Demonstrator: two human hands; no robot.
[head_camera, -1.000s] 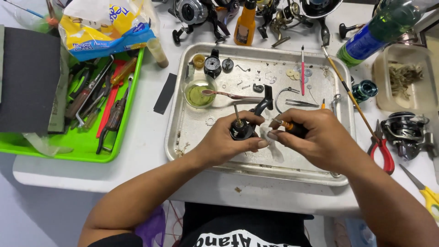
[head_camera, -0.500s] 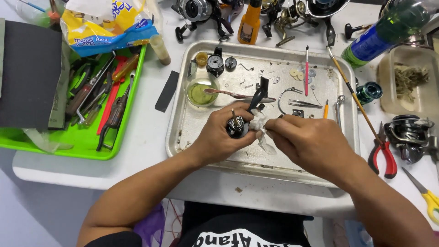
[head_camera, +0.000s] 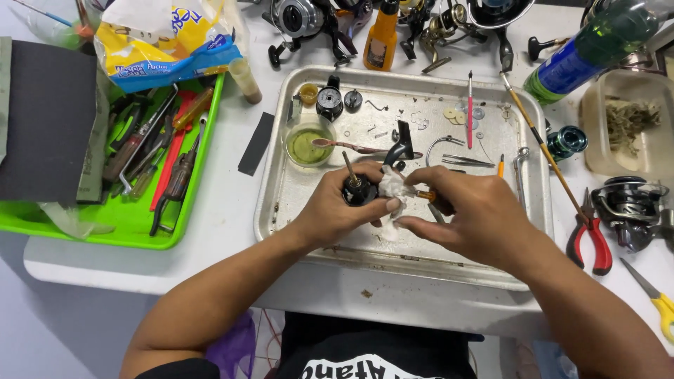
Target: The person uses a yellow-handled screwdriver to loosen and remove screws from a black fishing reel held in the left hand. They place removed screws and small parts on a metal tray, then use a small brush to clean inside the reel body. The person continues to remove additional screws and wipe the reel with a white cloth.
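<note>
Left hand [head_camera: 335, 207] grips a small black reel part [head_camera: 359, 189], right hand [head_camera: 469, 210] pinches white tissue [head_camera: 391, 186] at its three o'clock; judged rigid, greasy-slippery, best held round the body.

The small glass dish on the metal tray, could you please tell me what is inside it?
The glass dish holds a yellow-green liquid, and a spoon-like tool's bowl rests at its rim. Whether anything lies beneath the liquid cannot be seen.
</note>
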